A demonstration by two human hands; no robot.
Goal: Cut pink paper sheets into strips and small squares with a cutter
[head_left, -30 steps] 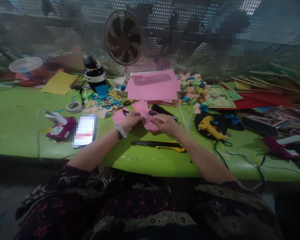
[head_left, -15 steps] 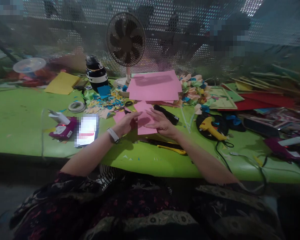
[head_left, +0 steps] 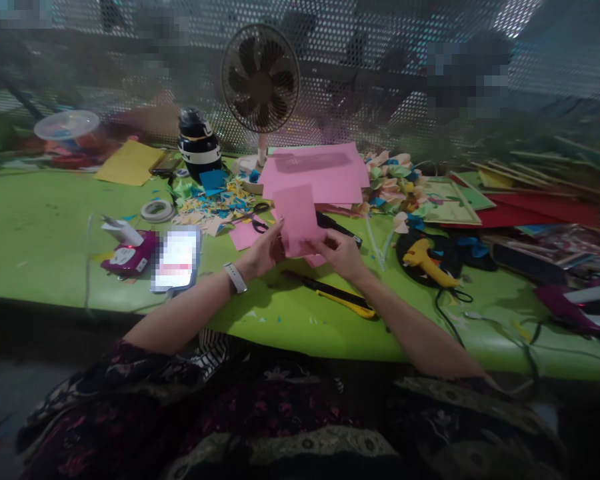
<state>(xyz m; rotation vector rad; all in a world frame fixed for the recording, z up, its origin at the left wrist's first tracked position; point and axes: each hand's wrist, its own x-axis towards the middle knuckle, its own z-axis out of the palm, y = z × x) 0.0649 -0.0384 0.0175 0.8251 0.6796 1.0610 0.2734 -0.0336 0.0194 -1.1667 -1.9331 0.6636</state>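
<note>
A small pink paper piece (head_left: 299, 217) stands upright above the green table (head_left: 40, 227), pinched at its lower edge from both sides. My left hand (head_left: 266, 250) grips its left bottom corner; a white watch sits on that wrist. My right hand (head_left: 341, 253) grips its right bottom corner. Another pink scrap (head_left: 245, 235) lies flat under my left hand. A yellow and black utility knife (head_left: 337, 295) lies just in front of my hands. Behind the held piece rests a stack of large pink sheets (head_left: 315, 175), with a black marker (head_left: 340, 228) near them.
A small fan (head_left: 260, 80), a black bottle (head_left: 198, 143), paper scraps (head_left: 210, 203), scissors (head_left: 253, 213) and a tape roll (head_left: 157, 211) stand at the back. A phone (head_left: 177, 259) and purple device (head_left: 128, 253) lie left. A yellow glue gun (head_left: 427, 257), cables and coloured sheets crowd the right.
The pink paper piece went from lying flat on the table to being lifted and held upright by both hands. The view shifted slightly left.
</note>
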